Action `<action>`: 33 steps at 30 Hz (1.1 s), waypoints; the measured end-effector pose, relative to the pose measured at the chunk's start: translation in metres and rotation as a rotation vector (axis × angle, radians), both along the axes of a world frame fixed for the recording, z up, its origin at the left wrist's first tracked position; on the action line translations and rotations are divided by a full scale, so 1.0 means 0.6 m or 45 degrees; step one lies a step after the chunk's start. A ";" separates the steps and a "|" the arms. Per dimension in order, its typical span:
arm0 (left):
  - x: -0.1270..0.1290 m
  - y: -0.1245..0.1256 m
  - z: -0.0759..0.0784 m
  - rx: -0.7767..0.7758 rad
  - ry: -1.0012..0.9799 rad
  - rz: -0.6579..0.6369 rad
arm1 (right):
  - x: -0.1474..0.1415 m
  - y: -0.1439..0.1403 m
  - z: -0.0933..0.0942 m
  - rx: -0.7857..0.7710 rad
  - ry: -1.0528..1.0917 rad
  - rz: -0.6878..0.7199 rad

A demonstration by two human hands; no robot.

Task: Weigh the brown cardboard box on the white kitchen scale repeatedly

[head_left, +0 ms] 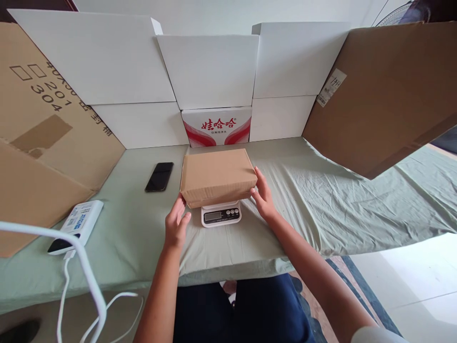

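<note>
Head view, catalogued from my remote station, largest item first.

Table: draped in a green sheet, walled at the back and sides by white and brown cardboard panels.

Cardboard box: closed, brown, sits on the kitchen scale at the table's middle. I read its long axis as running left to right, so its short ends face the two hands.

Right hand: open and flat, fingers laid against the box's right end, touching it.

Left hand: open, fingers loosely curled, at the box's near-left corner. I cannot tell whether the fingertips touch or stop just short. I judge the right hand the closer of the two; neither hand is clamped around the box.

Power bank: white, near the left edge, a white cable trailing off it.

Phone: black, face up, just left of the box and apart from it.

Hidden or unclear: the scale's platform is covered by the box, only its front panel shows, and I cannot read its display. The box's far side and underside are out of sight.
</note>
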State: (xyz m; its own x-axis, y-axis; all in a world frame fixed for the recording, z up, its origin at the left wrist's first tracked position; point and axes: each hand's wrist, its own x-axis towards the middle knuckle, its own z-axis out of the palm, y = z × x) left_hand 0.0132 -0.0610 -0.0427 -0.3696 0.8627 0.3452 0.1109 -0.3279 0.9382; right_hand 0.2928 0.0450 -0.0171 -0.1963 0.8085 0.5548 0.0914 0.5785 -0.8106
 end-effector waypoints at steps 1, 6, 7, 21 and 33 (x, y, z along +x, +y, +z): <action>0.000 0.001 -0.001 -0.003 -0.008 -0.004 | -0.001 -0.001 0.000 0.005 0.002 0.005; -0.004 0.002 0.004 0.025 -0.051 0.009 | -0.004 -0.004 0.008 0.013 0.049 0.054; -0.006 0.003 0.012 0.046 -0.050 0.016 | -0.005 -0.003 0.015 0.020 0.061 0.064; -0.039 0.205 0.068 0.200 -0.108 -0.076 | -0.083 0.162 0.055 0.133 0.123 0.005; -0.047 0.234 0.006 0.010 -0.149 -0.073 | -0.093 0.183 -0.017 -0.102 0.189 0.040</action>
State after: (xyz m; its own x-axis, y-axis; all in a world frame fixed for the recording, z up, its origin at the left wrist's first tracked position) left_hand -0.0148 0.0792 -0.0392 -0.3582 0.8808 0.3097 -0.0183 -0.3383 0.9409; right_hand 0.2367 0.1548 -0.0272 -0.1426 0.8463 0.5133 -0.0496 0.5118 -0.8577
